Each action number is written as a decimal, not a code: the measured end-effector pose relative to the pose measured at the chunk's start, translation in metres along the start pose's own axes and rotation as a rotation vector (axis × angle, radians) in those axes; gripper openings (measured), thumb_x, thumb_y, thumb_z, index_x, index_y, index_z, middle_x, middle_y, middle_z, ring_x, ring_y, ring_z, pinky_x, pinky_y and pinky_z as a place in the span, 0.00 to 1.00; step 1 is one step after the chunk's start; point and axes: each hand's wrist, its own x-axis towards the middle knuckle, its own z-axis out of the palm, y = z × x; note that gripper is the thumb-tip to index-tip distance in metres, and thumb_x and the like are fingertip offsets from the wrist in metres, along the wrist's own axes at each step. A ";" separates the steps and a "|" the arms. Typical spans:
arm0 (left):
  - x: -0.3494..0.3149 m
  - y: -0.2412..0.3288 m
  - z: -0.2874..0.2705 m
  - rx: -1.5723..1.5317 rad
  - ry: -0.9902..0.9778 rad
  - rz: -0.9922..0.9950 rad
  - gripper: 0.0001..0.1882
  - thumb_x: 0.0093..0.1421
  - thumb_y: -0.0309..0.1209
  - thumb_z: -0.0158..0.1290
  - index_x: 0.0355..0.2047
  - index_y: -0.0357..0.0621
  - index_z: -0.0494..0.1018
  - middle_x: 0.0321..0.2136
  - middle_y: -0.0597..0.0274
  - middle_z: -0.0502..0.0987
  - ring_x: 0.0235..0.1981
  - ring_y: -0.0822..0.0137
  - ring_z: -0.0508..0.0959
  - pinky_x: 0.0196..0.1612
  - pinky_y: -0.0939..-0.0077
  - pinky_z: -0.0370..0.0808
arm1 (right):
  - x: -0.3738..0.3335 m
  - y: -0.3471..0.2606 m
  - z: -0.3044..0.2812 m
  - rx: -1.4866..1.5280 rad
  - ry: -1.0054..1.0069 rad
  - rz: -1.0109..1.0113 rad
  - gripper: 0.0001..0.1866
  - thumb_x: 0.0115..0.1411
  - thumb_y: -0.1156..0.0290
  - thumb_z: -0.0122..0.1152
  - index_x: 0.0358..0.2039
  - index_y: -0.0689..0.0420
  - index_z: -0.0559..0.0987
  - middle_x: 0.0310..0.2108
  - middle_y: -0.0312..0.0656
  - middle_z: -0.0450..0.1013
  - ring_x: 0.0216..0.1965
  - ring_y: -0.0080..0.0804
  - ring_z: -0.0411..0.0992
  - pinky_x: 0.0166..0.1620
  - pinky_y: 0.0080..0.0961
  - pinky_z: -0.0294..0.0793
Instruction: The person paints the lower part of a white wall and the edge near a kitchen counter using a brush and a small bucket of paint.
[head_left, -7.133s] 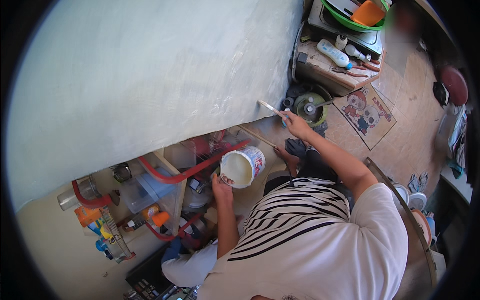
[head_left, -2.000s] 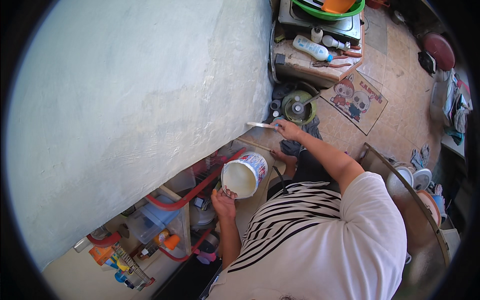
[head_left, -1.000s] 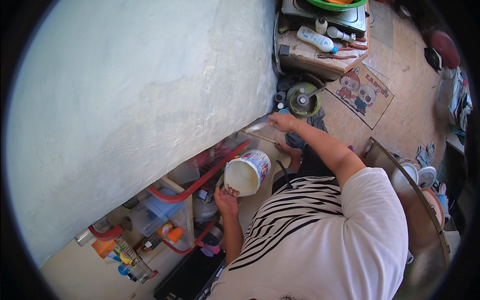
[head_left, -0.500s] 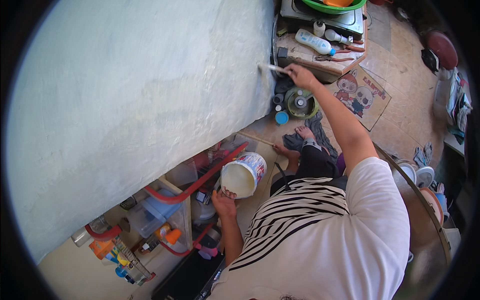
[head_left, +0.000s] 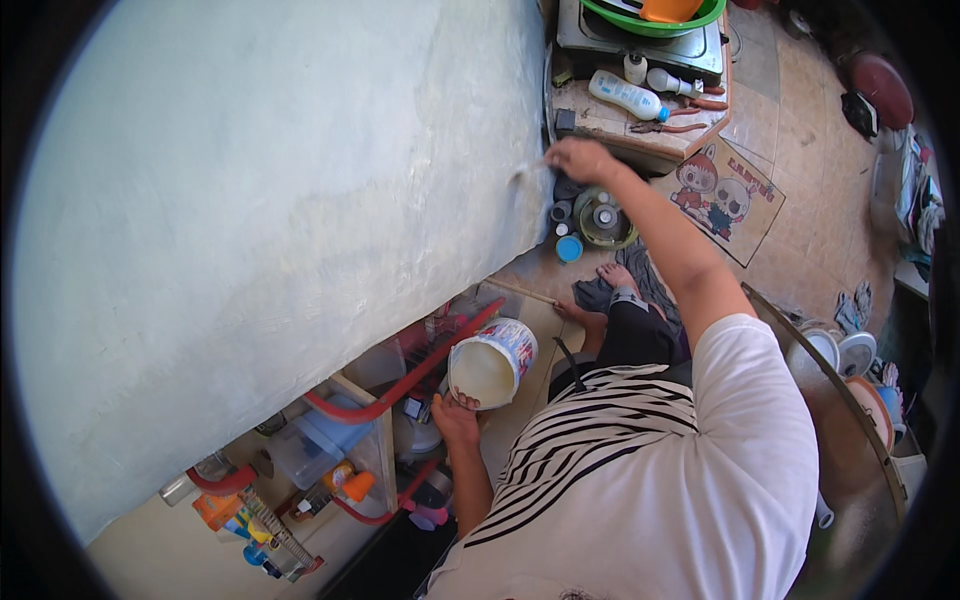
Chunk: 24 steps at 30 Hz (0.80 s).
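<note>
My right hand (head_left: 582, 160) is closed round the handle of a paintbrush (head_left: 527, 172). The bristles, smeared by motion, are at the pale wall (head_left: 330, 130), close to its right edge. Wet, glossy streaks show on that part of the wall. Lower down, my left hand (head_left: 457, 416) grips the rim of a tilted white paint bucket (head_left: 519, 342) with a coloured print. Off-white paint (head_left: 484, 374) lies inside it, facing up toward me.
A rack with a red frame (head_left: 405, 370) holding plastic containers stands below the wall. Beyond my right hand, a counter bears a stove (head_left: 650, 45), a white bottle (head_left: 625, 95) and pliers (head_left: 672, 126). A green gas cylinder (head_left: 606, 218) and a printed mat (head_left: 728, 200) are on the floor.
My right hand has moved slightly left and down, bringing the brush lower along the wall. My left hand still holds the bucket, and the whole view has shifted a little.
</note>
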 end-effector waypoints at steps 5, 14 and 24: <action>0.000 -0.004 0.003 0.009 0.038 0.022 0.24 0.63 0.50 0.41 0.33 0.38 0.70 0.23 0.61 0.67 0.24 0.64 0.66 0.33 0.65 0.67 | 0.043 0.046 -0.077 0.017 0.230 0.128 0.13 0.64 0.62 0.50 0.46 0.50 0.76 0.41 0.49 0.76 0.45 0.50 0.73 0.47 0.40 0.72; -0.007 0.003 0.008 0.035 0.043 0.026 0.24 0.65 0.49 0.39 0.31 0.38 0.71 0.22 0.60 0.69 0.23 0.62 0.68 0.33 0.64 0.67 | 0.089 0.059 -0.075 0.349 0.517 0.439 0.17 0.64 0.63 0.52 0.51 0.49 0.76 0.43 0.54 0.76 0.46 0.51 0.74 0.50 0.37 0.72; -0.001 0.002 0.023 0.042 0.056 0.014 0.25 0.65 0.51 0.39 0.33 0.40 0.70 0.21 0.62 0.69 0.23 0.63 0.68 0.32 0.65 0.67 | -0.007 -0.001 0.055 0.499 0.424 0.070 0.18 0.65 0.67 0.51 0.55 0.52 0.74 0.48 0.52 0.74 0.48 0.47 0.72 0.53 0.30 0.70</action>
